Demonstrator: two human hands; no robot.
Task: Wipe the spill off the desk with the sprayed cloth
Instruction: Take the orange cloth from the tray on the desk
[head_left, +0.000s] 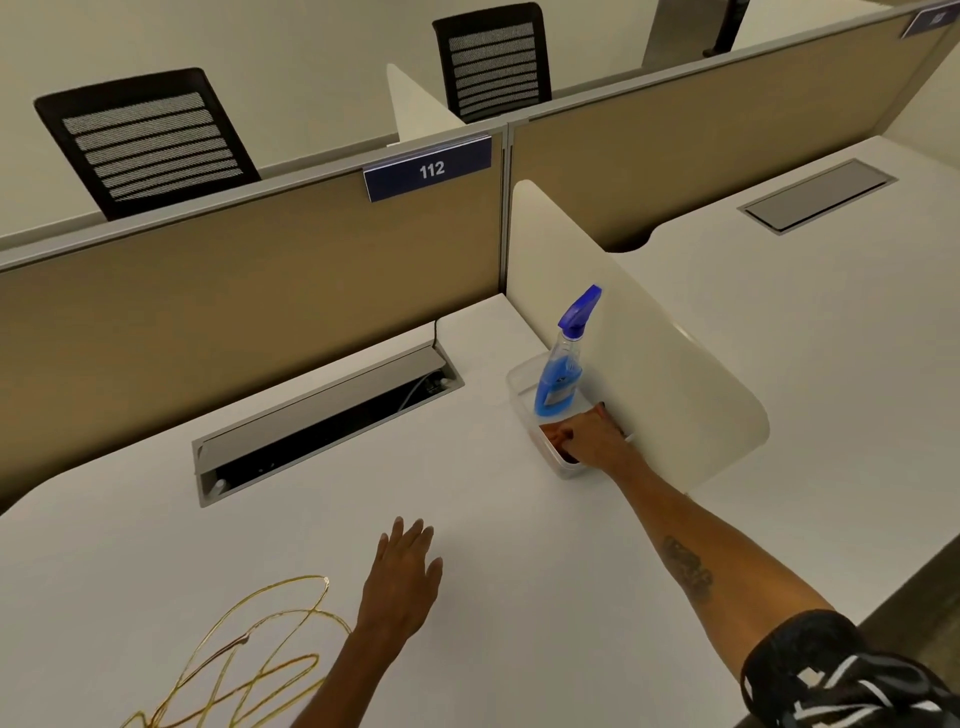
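Head view: right hand (592, 436) clenches a dark cloth (555, 435) in the tub (519, 376); left hand (402, 577) rests flat, released, on the desk (493, 519).

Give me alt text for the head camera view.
A person's right hand reaches into a clear bin holding a blue spray bottle, while the left hand rests open beside looping amber spill lines on a white desk.

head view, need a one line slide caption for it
Right hand reaches into the clear bin beside the spray bottle; left hand rests near the amber spill.
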